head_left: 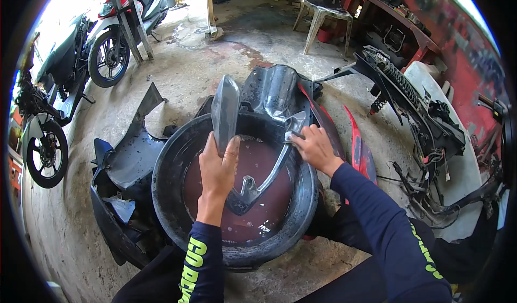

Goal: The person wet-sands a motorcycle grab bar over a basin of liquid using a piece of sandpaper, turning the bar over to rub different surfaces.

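Observation:
A black round tub [164, 190] holds murky reddish-brown liquid [264, 225]. Over it is a wet, dark V-shaped plastic part [226, 109]; its bottom corner hangs low, near or in the liquid. My left hand [218, 173] is closed round the upright left arm of the part. My right hand [318, 149] is closed at the top of the right arm, where a small dark item under my fingers is too hidden to name.
Dark body panels [124, 168] flank the tub at left and behind [269, 87]; red-and-black panels [361, 152] lie right. Two motorcycles [107, 55] stand back left. A partly stripped frame [409, 109] rests on the right. A plastic stool [323, 9] and red workbench [398, 17] are behind.

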`<state>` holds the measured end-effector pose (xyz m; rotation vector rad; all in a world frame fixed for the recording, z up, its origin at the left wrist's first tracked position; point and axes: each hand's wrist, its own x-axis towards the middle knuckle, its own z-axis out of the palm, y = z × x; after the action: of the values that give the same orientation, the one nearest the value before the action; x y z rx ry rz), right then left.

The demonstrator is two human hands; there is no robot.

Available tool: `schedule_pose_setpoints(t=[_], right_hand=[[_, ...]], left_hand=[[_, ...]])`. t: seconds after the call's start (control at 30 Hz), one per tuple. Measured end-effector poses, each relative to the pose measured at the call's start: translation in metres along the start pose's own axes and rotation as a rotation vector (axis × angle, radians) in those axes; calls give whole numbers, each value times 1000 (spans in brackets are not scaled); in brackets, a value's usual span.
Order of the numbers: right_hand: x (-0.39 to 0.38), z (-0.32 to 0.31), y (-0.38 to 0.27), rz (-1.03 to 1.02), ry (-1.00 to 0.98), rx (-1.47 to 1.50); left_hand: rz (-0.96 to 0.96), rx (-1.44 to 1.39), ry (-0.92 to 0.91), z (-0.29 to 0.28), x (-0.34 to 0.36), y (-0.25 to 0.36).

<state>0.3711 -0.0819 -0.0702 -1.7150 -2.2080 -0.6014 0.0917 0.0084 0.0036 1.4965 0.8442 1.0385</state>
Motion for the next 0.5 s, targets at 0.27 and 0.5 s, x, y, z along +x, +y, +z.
schedule_pose_setpoints(t=[0.27,0.5], right_hand=[[-5,9,-15,63,-1,-25],[-6,8,-18,251,104,13]], left_hand=[[17,17,5,3,1,4],[-8,14,29,1,-3,3]])
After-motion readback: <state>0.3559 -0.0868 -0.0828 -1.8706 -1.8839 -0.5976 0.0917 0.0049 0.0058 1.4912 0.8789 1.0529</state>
